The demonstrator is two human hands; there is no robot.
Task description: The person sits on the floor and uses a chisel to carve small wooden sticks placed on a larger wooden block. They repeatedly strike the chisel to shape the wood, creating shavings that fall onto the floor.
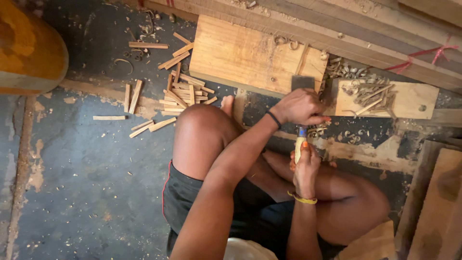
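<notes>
You hold a small wooden stick (299, 148) upright over your lap, right hand (306, 168) closed around it, while your left hand (301, 107) is closed on a flat-bladed knife (302, 83) set at its top. A pile of cut sticks (179, 91) lies on the floor (86, 183) beyond your knee, and curled shavings (358, 83) cover the small board (409, 98) beside the thick plank (245, 55), so the cutting appears well underway.

Person seated cross-legged on dark floor (86, 192). Left hand (301, 107) clamped round blade tool (302, 83) (handle hidden in fist). Right hand (306, 168) at 6 o'clock of left, gripping small wooden piece (299, 147) upright. Thick board (250, 55) at 11 o'clock. Cut sticks (180, 91) piled at 9 o'clock; curled shavings (365, 89) on small block at 3 o'clock.
</notes>
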